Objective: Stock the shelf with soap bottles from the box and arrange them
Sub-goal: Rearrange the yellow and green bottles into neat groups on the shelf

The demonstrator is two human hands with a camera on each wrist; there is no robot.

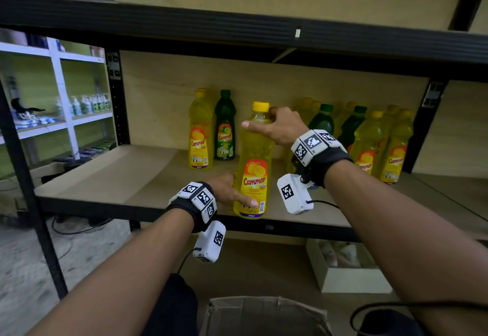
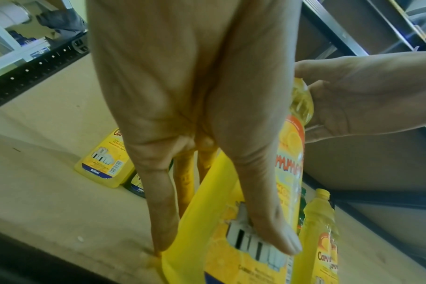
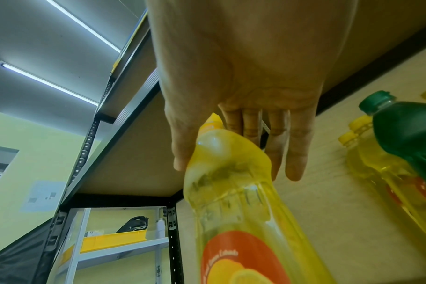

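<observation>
Soap bottle (image 1: 253,166) (the yellow one) stands upright at the near edge of the shelf (image 1: 111,174). Right hand (image 1: 277,127) curls its fingers round the bottle's neck, and left hand (image 1: 227,190) holds the bottom with its thumb in front and fingers behind. I think it is being set down. Next it should slide far back, between the two bottles on the left (image 1: 211,129) and the bunch on the right (image 1: 369,137).

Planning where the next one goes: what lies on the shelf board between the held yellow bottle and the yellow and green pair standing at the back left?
Nothing: in the head view, bare wooden shelf board separates the held yellow bottle from the back pair.
</observation>
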